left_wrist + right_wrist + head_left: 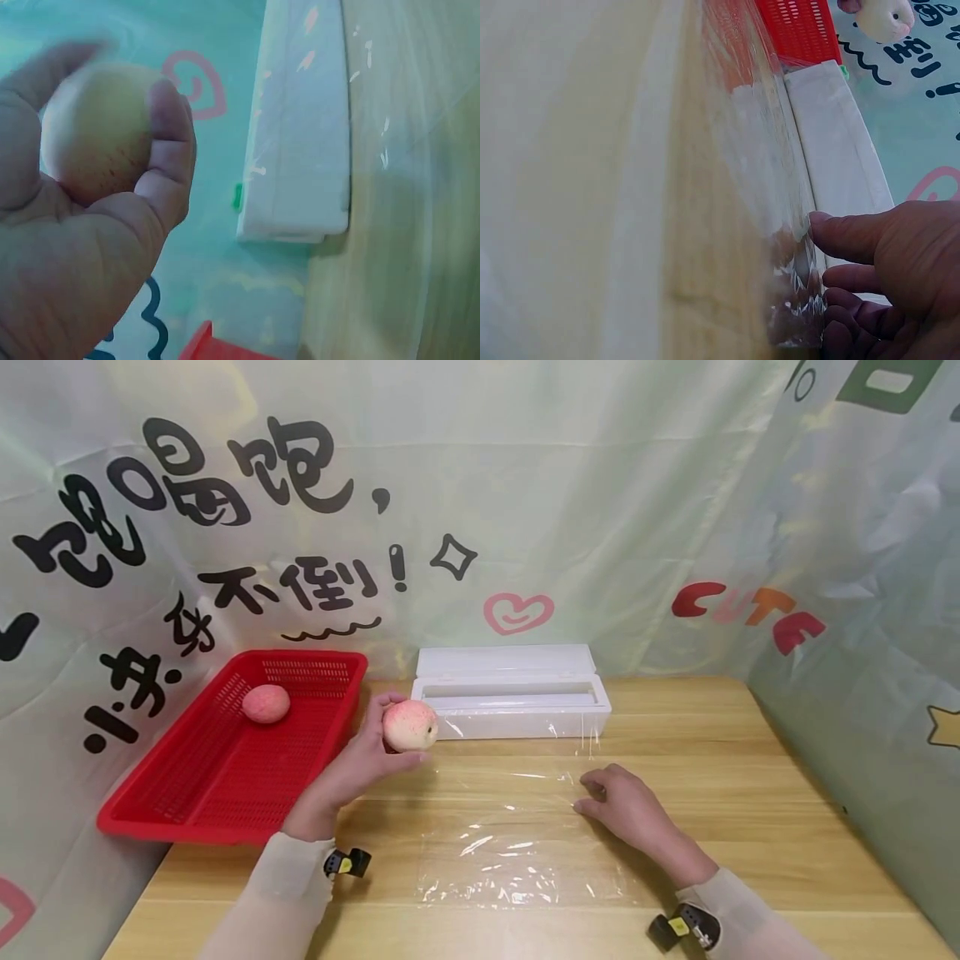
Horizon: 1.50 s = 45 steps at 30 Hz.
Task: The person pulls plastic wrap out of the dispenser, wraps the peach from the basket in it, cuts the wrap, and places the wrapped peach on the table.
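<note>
- Pale printed cloth (570, 510) hems in the scene, and below it stretches a wood-grain bench (720, 760), lit and ready for action.
- Left grip (360, 764) first: it's clamped on a peach (410, 726), fingers and thumb curled round the fruit, holding it up off the bench just before the left end of a white box.
- Across to the right grip (633, 810): thumb and fingers sit apart, loosely bent, right at the side edge of the clear film (487, 852). Whether they actually touch it, I can't tell!
- Beneath and between the two, that film lies spread over the bench, glinting, with creases towards its near end.
- Further out, the white box (517, 724) has its lid (506, 660) tipped back, and the film runs down over its front wall, so it looks uncut.
- Off to the left, a red basket (277, 777) holds a second peach (266, 703), lying near its far end.
- So, the score, as I judge it: box open, film drawn out, one peach out of the basket and in hand.
- Left to do, by my reading: that peach isn't on the film yet, nothing is wrapped, the sheet isn't parted from the box, and the second peach waits its turn.
</note>
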### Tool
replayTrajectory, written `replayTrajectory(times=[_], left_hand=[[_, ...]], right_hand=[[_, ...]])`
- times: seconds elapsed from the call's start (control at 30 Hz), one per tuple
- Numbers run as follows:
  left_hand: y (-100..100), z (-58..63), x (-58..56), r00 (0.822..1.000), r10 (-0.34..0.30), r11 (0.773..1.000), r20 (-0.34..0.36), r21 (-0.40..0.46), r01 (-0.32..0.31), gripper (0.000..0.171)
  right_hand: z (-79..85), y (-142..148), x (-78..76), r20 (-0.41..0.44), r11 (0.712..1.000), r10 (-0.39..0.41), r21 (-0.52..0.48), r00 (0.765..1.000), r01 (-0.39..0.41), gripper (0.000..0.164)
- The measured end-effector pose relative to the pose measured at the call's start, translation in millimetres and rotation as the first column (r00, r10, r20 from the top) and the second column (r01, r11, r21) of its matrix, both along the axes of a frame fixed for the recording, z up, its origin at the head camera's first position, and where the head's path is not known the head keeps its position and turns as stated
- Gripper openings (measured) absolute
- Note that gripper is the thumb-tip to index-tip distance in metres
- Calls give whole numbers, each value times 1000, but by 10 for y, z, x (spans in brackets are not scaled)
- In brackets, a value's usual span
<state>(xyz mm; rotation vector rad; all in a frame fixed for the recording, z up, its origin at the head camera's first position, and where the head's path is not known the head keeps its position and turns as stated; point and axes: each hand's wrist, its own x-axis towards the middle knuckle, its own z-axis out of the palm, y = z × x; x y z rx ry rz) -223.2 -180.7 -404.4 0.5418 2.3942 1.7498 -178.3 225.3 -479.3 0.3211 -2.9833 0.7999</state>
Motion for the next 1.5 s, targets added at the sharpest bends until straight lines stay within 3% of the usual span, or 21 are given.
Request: replayTrajectory(times=[0.17, 0.37, 0.63, 0.9, 1.03, 1.3, 1.5], left_hand=[[145, -21, 53, 996, -90, 995, -23, -34, 90, 57], [379, -84, 178, 984, -171, 974, -57, -159, 160, 68], [696, -251, 322, 952, -307, 938, 16, -161, 306, 74], [1014, -449, 463, 917, -399, 875, 22, -289, 388, 84], [1084, -530, 510, 895, -446, 844, -15, -340, 415, 84], [1082, -598, 547, 862, -505, 807, -46, -380, 452, 84], [1057, -603, 557, 865, -500, 794, -37, -419, 441, 84]], right_hand=[[14, 4, 2, 5, 1000, 0, 1, 1000, 0, 45], [24, 2, -1, 2, 1000, 4, 6, 1000, -4, 45], [26, -8, -1, 9, 1000, 6, 5, 1000, -6, 45], [-4, 0, -18, 8, 1000, 5, 4, 1000, -5, 45], [-1, 1, -15, 15, 1000, 8, 1, 1000, -8, 45], [15, -1, -6, 14, 1000, 5, 8, 1000, -5, 45], [5, 3, -3, 21, 1000, 1, 7, 1000, -1, 45]])
